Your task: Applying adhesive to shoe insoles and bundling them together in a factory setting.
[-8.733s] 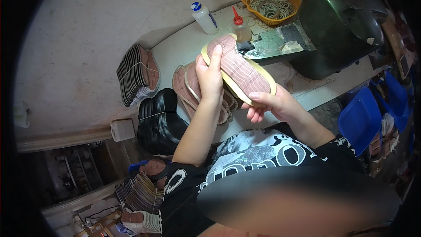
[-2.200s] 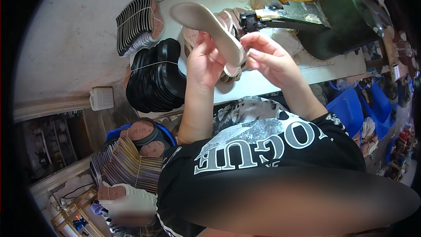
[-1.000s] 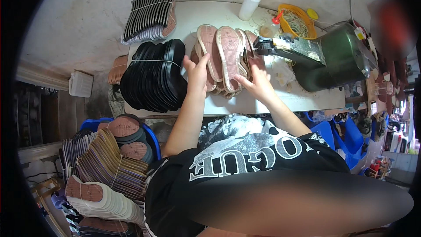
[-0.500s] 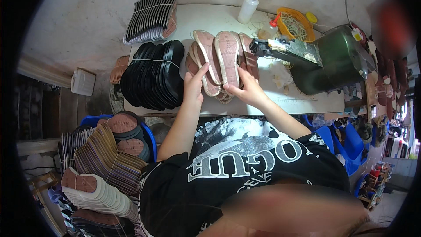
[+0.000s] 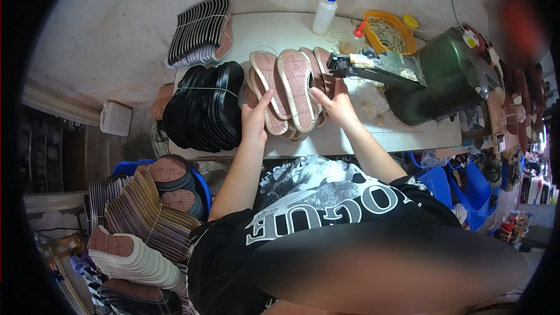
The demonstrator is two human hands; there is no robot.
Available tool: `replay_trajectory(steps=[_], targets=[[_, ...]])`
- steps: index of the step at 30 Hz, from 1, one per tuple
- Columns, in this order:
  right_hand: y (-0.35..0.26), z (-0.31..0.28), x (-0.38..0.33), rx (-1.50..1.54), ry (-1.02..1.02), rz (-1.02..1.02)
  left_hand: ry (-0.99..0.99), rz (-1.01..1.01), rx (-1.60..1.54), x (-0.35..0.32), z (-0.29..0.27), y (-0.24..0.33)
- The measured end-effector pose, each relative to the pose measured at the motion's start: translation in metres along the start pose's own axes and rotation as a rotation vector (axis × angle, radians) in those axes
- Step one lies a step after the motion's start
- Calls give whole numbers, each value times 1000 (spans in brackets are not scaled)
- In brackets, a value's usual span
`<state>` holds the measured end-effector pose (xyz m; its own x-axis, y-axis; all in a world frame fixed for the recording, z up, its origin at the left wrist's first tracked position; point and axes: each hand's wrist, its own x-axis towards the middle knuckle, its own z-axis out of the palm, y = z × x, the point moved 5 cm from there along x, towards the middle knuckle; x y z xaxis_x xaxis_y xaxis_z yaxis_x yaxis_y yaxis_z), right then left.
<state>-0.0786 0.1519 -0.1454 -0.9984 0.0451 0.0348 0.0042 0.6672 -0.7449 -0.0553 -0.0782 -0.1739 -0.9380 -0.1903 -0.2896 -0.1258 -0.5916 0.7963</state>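
Pile of pinkish insoles with pale edging, seen from above on a white desk. The pile [image 5: 296, 90] lies at the centre of the frame, its pieces overlapping lengthwise on the desk [image 5: 259, 28]. The two hands are apart and flank it: the left hand [image 5: 255, 119] touches its left side, thumb along an edge; the right hand [image 5: 340, 107] lies at its right side, thumb spread from the fingers and directed toward the uppermost insole. Whether the fingers close on the pile cannot be told. Just left of the left hand stands a tied bundle of black soles [image 5: 204, 108]; a striped bundle [image 5: 199, 30] occupies the upper left. To the right of the pile, a dark green machine [image 5: 443, 76] extends its arm close to the insoles. Beyond, at upper right: a blue-capped bottle [image 5: 324, 17], a red-tipped bottle [image 5: 352, 44] and an orange basket [image 5: 386, 14] of cords.
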Motion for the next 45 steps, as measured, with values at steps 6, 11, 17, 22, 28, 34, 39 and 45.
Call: replay_trajectory(steps=[6, 11, 17, 22, 28, 34, 39, 45], targets=[[57, 12, 18, 503, 94, 37, -19, -22, 14, -9, 2, -16], [40, 17, 10, 525, -92, 276, 9, -86, -8, -15, 4, -13], [3, 15, 7, 465, -183, 199, 9, -155, -146, -12, 4, -24], [-4, 18, 3, 545, -299, 163, -165, -277, -182, -11, 14, -29], [2, 29, -10, 766, -603, 229, -214, -252, -128, -32, 13, -19], [-19, 33, -37, 1059, -723, 163, -250, -157, -13, -46, 11, -6], [-25, 35, -37, 1043, -759, 156, -246, -180, -92, -55, 11, -2], [-45, 29, -46, 1125, -881, 66, -236, 38, 71, -85, 33, 43]])
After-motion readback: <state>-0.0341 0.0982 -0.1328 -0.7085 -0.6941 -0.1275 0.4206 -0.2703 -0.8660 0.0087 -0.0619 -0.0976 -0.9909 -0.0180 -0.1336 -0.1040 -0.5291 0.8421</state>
